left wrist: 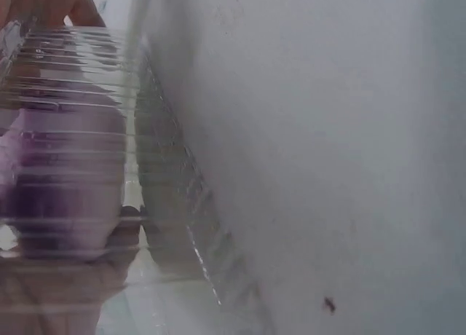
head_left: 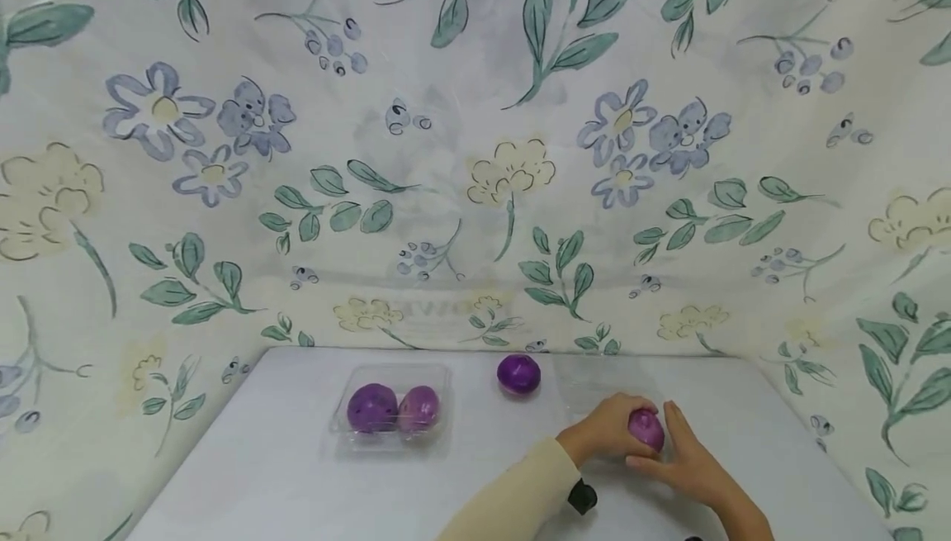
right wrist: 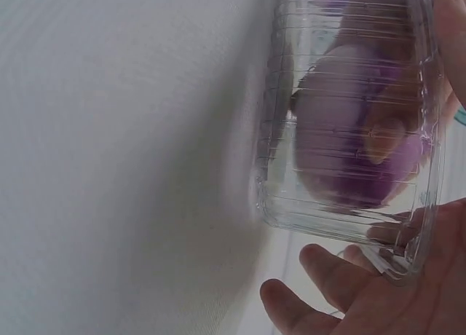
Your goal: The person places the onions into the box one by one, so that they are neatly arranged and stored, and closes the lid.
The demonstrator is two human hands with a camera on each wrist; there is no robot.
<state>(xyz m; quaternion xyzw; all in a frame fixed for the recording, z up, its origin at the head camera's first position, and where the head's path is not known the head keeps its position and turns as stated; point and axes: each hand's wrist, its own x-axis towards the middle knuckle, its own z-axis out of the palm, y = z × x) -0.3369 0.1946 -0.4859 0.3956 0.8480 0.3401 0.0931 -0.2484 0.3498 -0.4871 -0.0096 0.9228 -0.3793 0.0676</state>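
Observation:
My left hand [head_left: 611, 427] grips a red onion [head_left: 646, 430] from its left, with fingers curled round it. In the right wrist view this onion [right wrist: 328, 124] shows through the ribbed wall of a clear plastic box [right wrist: 349, 217], with the left fingers on it inside. My right hand [head_left: 694, 465] is at the box's right side, thumb and fingers spread and fairly straight, close against the corner. In the left wrist view, the box wall [left wrist: 73, 124] blurs the onion and fingers behind it.
Further left, another clear box [head_left: 434, 372] contains two purple onions [head_left: 373, 409]. One more purple onion [head_left: 518, 375] sits on the white table [head_left: 297, 483] between the boxes. Behind the onion I grip lies a clear lid [head_left: 605, 380]. A floral cloth [head_left: 446, 235] hangs behind the table.

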